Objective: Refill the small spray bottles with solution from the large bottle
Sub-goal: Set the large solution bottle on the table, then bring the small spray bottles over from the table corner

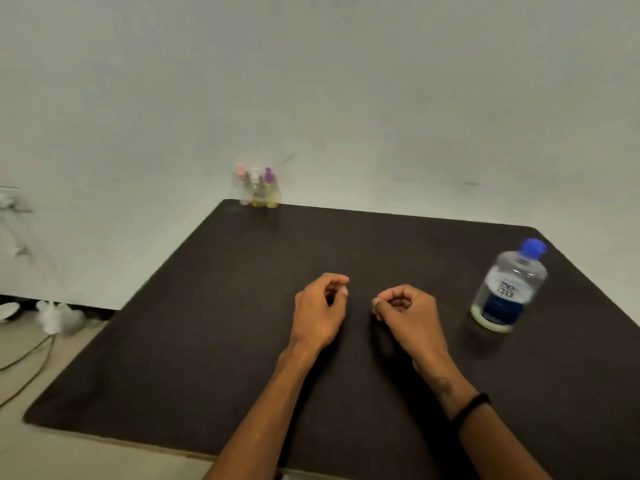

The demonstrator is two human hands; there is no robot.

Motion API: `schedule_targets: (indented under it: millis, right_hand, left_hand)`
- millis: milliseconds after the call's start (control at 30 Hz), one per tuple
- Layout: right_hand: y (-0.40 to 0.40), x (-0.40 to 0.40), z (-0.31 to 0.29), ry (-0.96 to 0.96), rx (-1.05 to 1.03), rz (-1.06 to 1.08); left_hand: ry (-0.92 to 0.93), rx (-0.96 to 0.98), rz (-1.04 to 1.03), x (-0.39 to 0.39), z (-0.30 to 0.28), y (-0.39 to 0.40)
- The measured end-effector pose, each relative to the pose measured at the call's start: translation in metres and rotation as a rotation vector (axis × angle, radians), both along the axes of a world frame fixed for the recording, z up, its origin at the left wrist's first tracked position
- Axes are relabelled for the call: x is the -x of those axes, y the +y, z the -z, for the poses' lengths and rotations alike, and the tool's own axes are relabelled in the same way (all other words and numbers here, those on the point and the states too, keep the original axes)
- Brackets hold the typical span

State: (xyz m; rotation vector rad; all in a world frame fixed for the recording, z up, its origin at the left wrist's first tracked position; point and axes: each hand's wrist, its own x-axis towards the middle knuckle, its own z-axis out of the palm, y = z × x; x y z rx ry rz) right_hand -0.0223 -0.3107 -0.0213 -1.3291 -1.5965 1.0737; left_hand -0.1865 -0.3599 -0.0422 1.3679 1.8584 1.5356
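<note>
Two bare forearms reach up from the bottom edge of the head view onto a dark, matte table top [194,358] with rounded corners. At centre frame, the left hand [320,311] and the right hand [410,315] lie close together but apart, each with fingers loosely curled toward the palm and holding nothing. One thin black band [469,407] circles the right wrist.

At the right edge of the frame stands one large bottle [507,287]: clear plastic, rounded shoulders, blue cap on, dark blue label, upright and well apart from the hands.

Upper centre, at the table's far corner against a plain pale wall [346,81], three small spray bottles [258,187] cluster together, touching or nearly so; they are clear, with pink, white and purple tops, and blurred.

At the left edge of the frame, cables [27,362] trail over a light floor.
</note>
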Motion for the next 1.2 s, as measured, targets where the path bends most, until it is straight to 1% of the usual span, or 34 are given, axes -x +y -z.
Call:
schedule_targets:
  millis: [167,333,500,633,700,867,1033,1200]
  right_hand:
    - [0.044,0.099,0.0,-0.079,-0.071,-0.06]
    - [0.093,0.181,0.001,-0.157,-0.194,-0.111]
    - [0.145,0.251,0.002,-0.1,-0.262,-0.135]
    - [0.182,0.297,0.006,-0.04,-0.319,-0.156]
    - [0.197,0.315,0.007,-0.034,-0.336,-0.151]
    - [0.225,0.347,0.008,-0.047,-0.374,-0.149]
    - [0.241,0.364,0.006,-0.107,-0.436,-0.119]
    - [0.245,0.372,0.007,-0.111,-0.465,-0.098]
  left_hand:
    - [-0.047,0.006,-0.226,0.096,-0.001,0.015]
    - [-0.102,-0.002,-0.396,0.163,-0.006,0.068]
    - [-0.189,-0.03,-0.556,0.228,-0.011,0.13]
    - [-0.179,-0.027,-0.69,0.276,-0.009,0.173]
    - [-0.147,-0.013,-0.708,0.298,-0.005,0.192]
    - [-0.025,0.074,-0.57,0.324,-0.009,0.214]
    - [-0.02,0.073,-0.529,0.336,-0.011,0.224]
    - [0.017,0.067,-0.561,0.345,-0.005,0.229]
